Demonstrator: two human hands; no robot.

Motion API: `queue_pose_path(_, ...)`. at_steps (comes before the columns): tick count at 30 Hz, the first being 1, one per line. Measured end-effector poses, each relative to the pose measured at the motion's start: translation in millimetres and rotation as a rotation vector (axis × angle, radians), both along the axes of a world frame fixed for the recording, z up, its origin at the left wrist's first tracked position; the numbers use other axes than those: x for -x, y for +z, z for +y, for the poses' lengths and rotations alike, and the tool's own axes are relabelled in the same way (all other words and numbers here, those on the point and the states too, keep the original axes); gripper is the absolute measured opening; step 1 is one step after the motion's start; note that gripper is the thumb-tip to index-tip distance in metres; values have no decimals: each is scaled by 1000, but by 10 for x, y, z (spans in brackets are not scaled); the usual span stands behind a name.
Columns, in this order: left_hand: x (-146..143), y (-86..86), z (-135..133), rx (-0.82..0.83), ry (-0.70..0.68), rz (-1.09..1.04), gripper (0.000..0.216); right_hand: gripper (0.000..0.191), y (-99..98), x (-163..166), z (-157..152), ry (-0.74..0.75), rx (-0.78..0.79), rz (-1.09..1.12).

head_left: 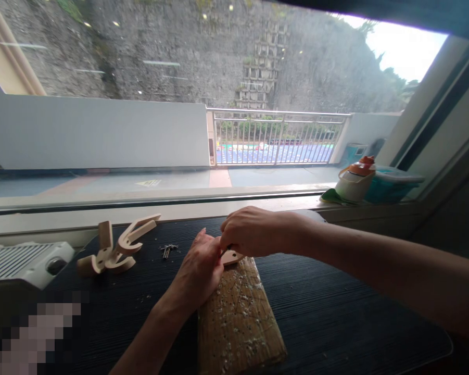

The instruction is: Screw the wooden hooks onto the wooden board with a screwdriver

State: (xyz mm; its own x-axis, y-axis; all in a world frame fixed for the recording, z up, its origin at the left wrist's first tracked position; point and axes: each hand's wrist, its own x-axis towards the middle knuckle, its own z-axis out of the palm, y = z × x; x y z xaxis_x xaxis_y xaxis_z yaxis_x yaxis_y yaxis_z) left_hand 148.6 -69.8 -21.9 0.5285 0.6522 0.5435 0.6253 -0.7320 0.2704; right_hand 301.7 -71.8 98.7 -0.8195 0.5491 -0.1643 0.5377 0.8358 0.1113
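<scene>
My left hand (200, 268) rests on the far end of a worn wooden block (238, 317), fingers pressed together against a small pale wooden piece (233, 256). My right hand (252, 230) is curled over the same piece from above, its fingertips pinched at it. Most of the piece is hidden under both hands. The block lies on a dark ribbed table top (320, 302) and is speckled with pale chips.
Several curved wooden hook-shaped pieces (117, 246) lie at the left, with a small heap of nails (167, 250) beside them. A white ribbed appliance (25, 263) sits at the far left. On the window sill stand a white and orange container (355, 179) and a teal tub (390, 185).
</scene>
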Motion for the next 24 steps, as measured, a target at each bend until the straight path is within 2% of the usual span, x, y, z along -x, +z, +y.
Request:
queue_pose_path(3,7,-13,9,33,9,-39,29,21,12,37,109,-10,65,18)
queue_pose_path(6,11,-29,24,46,17,-47,30,20,16,70,202,-83,157,11)
queue_pose_path(11,10,-71,54,30,0,-43,58,30,64,161,306,-213,264,6)
queue_pose_path(13,7,-85,61,17,-12,-47,63,36,94,207,321,-256,282,-8)
queue_pose_path(16,10,-87,60,47,-14,-62,58,38,133,271,318,-296,294,-51)
queue_pose_path(19,37,-74,42,56,-9,-80,55,36,145,307,310,-299,297,-84)
queue_pose_path(24,129,-130,44,66,42,-162,63,35,134,318,328,-289,255,-83)
